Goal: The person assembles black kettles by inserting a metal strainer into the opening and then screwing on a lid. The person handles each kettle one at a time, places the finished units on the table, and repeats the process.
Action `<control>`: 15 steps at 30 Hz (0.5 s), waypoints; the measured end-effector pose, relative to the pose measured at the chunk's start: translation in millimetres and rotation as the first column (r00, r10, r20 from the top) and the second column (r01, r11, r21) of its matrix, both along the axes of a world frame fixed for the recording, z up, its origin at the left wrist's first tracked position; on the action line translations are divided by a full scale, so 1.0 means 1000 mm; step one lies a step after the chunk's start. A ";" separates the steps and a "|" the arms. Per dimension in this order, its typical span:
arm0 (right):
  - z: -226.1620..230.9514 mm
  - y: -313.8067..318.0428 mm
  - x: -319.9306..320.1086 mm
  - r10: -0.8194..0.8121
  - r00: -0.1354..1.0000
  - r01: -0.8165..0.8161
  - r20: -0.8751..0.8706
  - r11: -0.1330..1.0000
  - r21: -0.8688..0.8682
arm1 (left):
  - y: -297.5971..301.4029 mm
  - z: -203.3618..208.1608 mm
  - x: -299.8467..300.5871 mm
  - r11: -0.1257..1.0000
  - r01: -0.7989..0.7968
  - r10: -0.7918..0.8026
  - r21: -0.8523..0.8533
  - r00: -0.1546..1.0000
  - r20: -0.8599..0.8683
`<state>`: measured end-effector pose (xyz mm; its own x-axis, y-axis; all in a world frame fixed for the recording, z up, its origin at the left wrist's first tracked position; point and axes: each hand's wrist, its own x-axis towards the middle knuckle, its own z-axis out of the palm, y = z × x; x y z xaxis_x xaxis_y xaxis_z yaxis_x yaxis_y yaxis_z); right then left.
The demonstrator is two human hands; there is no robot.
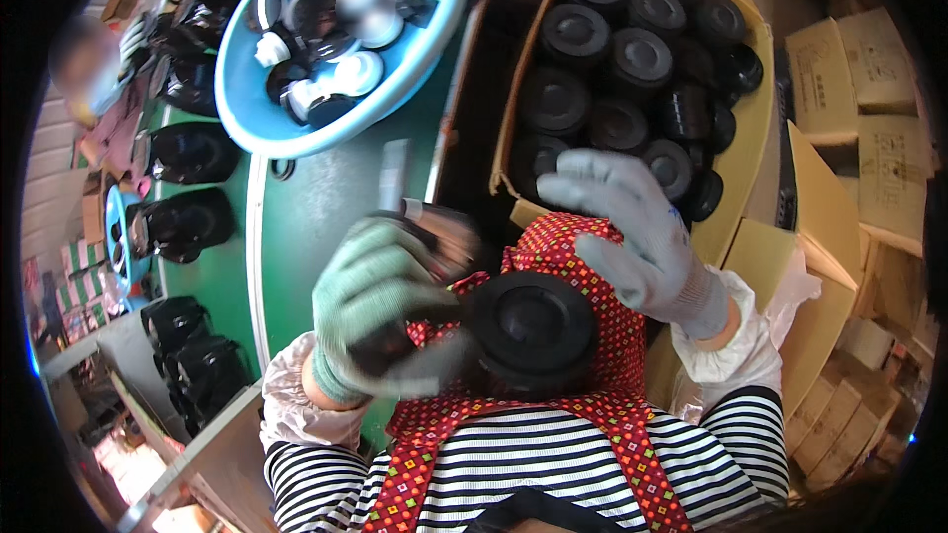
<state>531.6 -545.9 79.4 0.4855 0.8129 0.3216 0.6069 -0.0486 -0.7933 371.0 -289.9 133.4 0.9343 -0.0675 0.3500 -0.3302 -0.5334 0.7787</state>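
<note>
Right up against your red patterned apron [602, 247] sits the round black disc [533, 328]. Your left hand [380, 311] in its green glove is closed around a dark blurry piece touching the disc's left edge; can't tell what it is. Your right hand [632, 232], grey glove, hangs open just above the disc, fingers spread, holding nothing. Beyond the apron, a cardboard box [752, 128] full of black discs.

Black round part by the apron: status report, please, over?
Left hand in green glove gripping the black round part, blurred. Right hand in grey glove open above it, holding nothing. Cardboard box of similar black parts just beyond.
</note>
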 end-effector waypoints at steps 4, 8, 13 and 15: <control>-0.009 -0.025 -0.023 0.323 0.892 -0.376 -0.317 0.919 -0.121 | 0.036 -0.046 -0.072 0.719 -0.458 0.524 0.523 0.851 0.025; -0.005 -0.032 -0.058 0.350 0.856 -0.443 -0.382 0.876 -0.191 | 0.089 -0.113 -0.173 0.475 -0.422 0.736 0.772 0.671 -0.086; 0.000 -0.028 -0.075 0.305 0.881 -0.389 -0.361 0.901 -0.190 | 0.118 -0.170 -0.247 0.334 -0.492 0.857 0.804 0.514 -0.042; -0.002 -0.029 -0.077 0.247 0.882 -0.331 -0.401 0.930 -0.157 | 0.115 -0.169 -0.250 0.342 -0.488 0.868 0.803 0.492 -0.071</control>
<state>454.6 -575.1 76.9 0.2667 0.9633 -0.0317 0.2862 -0.1106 -0.9518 121.5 -175.3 -35.3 0.7450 0.6614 0.0867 0.6592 -0.7499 0.0557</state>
